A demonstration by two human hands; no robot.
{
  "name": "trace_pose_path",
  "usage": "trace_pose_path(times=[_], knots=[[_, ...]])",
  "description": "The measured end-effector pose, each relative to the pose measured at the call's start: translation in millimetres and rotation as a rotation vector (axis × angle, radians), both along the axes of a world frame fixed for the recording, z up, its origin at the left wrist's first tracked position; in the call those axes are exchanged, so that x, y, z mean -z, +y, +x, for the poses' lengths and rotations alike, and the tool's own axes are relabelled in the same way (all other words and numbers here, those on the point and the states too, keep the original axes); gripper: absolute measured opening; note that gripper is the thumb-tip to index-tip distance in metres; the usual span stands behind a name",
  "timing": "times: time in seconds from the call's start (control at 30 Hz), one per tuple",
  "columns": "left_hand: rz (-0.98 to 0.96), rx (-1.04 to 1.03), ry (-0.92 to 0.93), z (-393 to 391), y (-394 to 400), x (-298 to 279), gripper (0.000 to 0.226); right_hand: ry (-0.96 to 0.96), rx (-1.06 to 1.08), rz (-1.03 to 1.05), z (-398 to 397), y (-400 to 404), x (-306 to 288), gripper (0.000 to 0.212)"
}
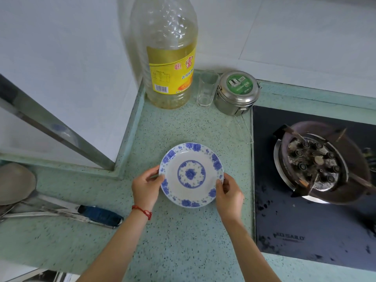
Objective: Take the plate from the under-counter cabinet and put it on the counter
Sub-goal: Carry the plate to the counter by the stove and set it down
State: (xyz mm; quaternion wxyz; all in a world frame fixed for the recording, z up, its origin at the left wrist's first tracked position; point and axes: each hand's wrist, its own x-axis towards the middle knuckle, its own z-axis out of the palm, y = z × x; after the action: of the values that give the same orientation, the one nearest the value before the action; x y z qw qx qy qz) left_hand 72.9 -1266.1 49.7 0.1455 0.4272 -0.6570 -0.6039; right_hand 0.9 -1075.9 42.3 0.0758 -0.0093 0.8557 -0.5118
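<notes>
Now plate [191, 175] face-up between both hands

Cut off, covered or unreadable on the counter

The oil bottle [168, 55] loses its neck and cap above the top edge, and its label print is too small to read. The gas burner [317, 163] runs out past the right edge. The ladle [16, 183] and other utensils are cropped at the left. The left hand [145, 187] and right hand [228, 193] cover the plate [191, 175] rim where they grip; whether its base touches the counter [183, 241] cannot be told.
</notes>
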Motion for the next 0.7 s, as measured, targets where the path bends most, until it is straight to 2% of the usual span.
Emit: trace_pose_path(times=[0.7], knots=[[0.01,-0.007,0.017,-9,1,-5,0.032,0.058,0.005,0.027,-12,-7,0,0.014]])
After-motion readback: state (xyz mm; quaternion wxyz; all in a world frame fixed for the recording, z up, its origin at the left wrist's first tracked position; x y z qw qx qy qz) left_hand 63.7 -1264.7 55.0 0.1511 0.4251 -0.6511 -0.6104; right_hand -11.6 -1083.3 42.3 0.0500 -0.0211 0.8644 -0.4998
